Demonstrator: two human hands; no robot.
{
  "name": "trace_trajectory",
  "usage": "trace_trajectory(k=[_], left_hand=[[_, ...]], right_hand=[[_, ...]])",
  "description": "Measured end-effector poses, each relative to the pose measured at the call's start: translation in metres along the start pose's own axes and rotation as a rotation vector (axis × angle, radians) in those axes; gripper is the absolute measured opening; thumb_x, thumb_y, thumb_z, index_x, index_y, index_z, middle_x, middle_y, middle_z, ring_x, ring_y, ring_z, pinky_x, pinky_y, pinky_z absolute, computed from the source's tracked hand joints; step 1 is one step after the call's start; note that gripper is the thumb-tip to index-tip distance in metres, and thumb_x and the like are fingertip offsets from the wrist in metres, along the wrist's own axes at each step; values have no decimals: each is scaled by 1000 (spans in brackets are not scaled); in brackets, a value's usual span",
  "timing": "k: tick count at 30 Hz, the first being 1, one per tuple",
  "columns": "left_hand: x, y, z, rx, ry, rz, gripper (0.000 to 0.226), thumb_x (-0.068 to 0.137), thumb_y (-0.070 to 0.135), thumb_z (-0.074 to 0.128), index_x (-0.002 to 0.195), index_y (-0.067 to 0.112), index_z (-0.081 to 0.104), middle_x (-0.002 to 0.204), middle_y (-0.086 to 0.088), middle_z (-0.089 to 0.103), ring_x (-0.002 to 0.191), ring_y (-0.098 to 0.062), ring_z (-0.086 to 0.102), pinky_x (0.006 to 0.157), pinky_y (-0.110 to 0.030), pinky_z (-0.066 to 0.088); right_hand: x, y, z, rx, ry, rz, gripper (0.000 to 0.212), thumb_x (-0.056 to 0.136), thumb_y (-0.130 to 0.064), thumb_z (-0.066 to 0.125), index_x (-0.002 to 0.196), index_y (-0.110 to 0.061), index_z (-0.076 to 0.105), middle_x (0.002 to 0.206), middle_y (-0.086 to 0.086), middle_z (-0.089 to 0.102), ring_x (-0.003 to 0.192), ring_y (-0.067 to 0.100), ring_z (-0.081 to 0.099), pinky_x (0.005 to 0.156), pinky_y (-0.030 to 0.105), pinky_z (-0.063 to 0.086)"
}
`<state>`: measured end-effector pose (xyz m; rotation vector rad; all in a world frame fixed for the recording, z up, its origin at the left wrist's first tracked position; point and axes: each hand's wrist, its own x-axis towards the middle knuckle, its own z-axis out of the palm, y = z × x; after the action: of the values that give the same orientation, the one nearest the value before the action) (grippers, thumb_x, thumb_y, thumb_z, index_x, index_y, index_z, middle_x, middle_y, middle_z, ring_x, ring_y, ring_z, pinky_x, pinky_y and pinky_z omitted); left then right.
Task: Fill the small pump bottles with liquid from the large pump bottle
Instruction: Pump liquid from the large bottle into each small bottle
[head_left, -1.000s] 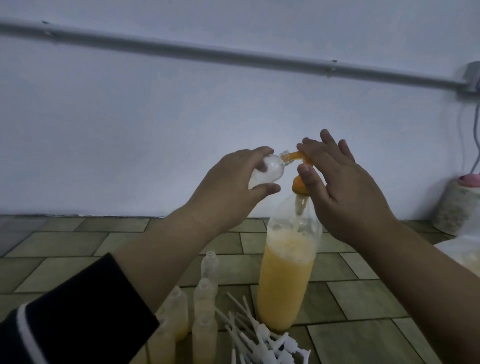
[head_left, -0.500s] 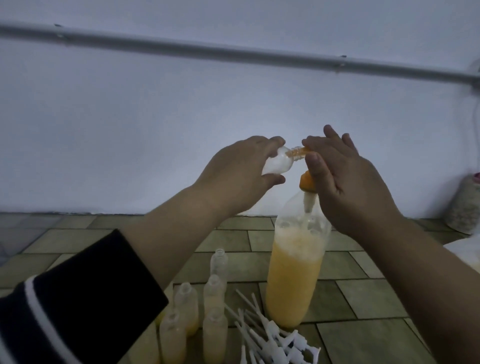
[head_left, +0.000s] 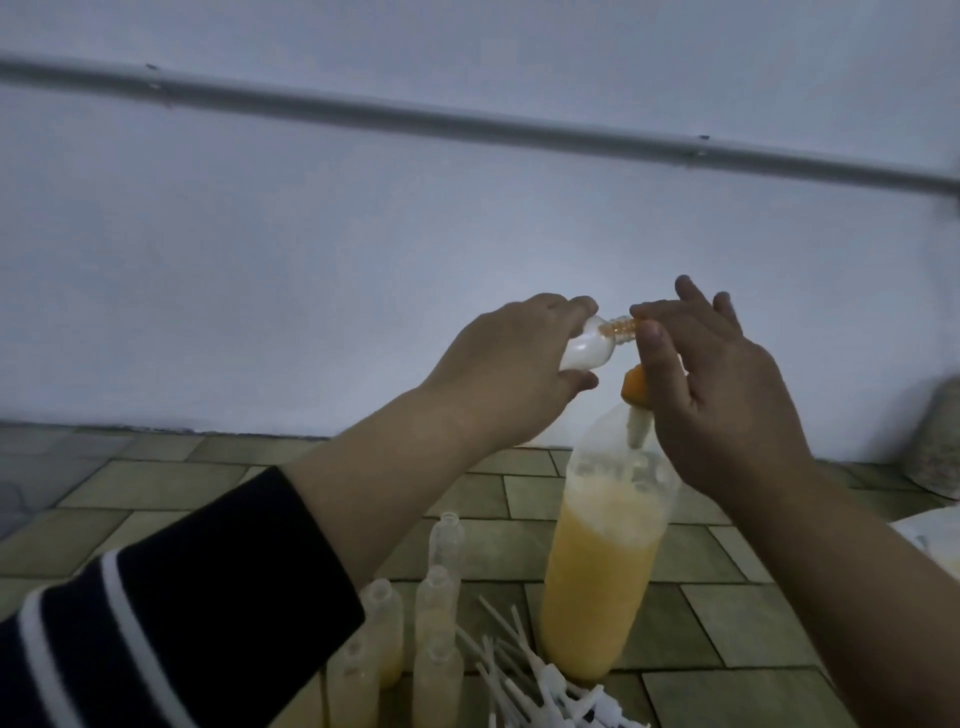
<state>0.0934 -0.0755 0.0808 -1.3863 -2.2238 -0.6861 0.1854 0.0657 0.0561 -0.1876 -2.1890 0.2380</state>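
Observation:
The large clear bottle (head_left: 602, 561) stands on the tiled floor, more than half full of orange-yellow liquid, with an orange pump collar (head_left: 635, 391) on top. My left hand (head_left: 511, 369) grips a small clear bottle (head_left: 228, 349), held on its side with its neck pointing right at the pump spout. My right hand (head_left: 722, 395) rests on the pump head, thumb and forefinger at the spout by the small bottle's mouth; the pump head itself is hidden under it. Orange liquid shows in the small bottle's neck.
Several small uncapped bottles (head_left: 436, 587), some holding yellow liquid, stand left of the large bottle. A heap of white pump tops with dip tubes (head_left: 535, 686) lies in front. A white wall with a grey pipe (head_left: 467, 127) is behind. A pale sack (head_left: 935, 441) sits far right.
The view has shifted, so both hands and the large bottle sit a little lower and further right in frame. The small bottle stays at the spout; its neck now shows orange liquid.

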Motion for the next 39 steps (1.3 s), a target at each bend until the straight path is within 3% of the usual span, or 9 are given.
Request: trace_trajectory(k=[6,13,20,25,29,33,36,39], left_hand=[[-2,4,7,18,-20,13,52,88,35,61,135,24,42,128,5,54,105,-17,55,84,-28,42],[1,4,0,-7,-2,-5,51,88,34,61,135,24,42,126,6,54,102,-16,55,82,-28,43],[-3,11,11,14,36,28,50,88,31,62,134,23,43,127,3,56,105,-20,55,86,-32,44],[-6,6,12,4,7,-14,50,88,31,62,133,22,44,127,2,56,104,-20,56,85,-31,43],[1,4,0,20,42,-24,49,87,32,63,132,24,45,124,4,56,100,-19,56,82,-30,43],[-1,8,8,-12,47,-19,47,87,30,63,130,24,46,122,4,57,99,-18,55,79,-26,39],[-7,11,17,-12,31,-26,47,87,28,62,131,21,46,123,2,58,102,-20,56,81,-28,41],[-8,8,16,-22,20,-49,47,87,28,62,131,22,46,121,3,57,99,-19,56,82,-29,42]], right_hand=[[-20,0,17,101,127,52,53,96,-44,21,123,-12,55,128,2,57,139,11,25,114,14,6],[-8,0,2,22,33,-15,67,93,-51,12,131,-11,50,139,4,49,143,15,20,116,26,8],[-21,0,22,140,265,73,53,98,-38,22,120,-9,59,125,5,59,137,14,32,115,18,11],[-15,-3,22,112,200,40,53,98,-38,20,112,-9,62,116,1,62,136,17,33,114,16,9],[1,-7,12,126,169,-1,57,98,-41,17,107,-11,64,103,-14,51,132,5,28,111,9,4],[-9,-1,21,161,251,24,50,100,-32,20,112,-8,62,115,0,62,136,19,35,116,24,13],[-19,2,31,181,279,61,47,100,-26,21,112,-6,61,117,3,62,136,18,35,116,21,11],[-14,-2,26,179,206,59,53,99,-33,18,108,-7,63,108,-8,57,137,16,34,114,15,7]])
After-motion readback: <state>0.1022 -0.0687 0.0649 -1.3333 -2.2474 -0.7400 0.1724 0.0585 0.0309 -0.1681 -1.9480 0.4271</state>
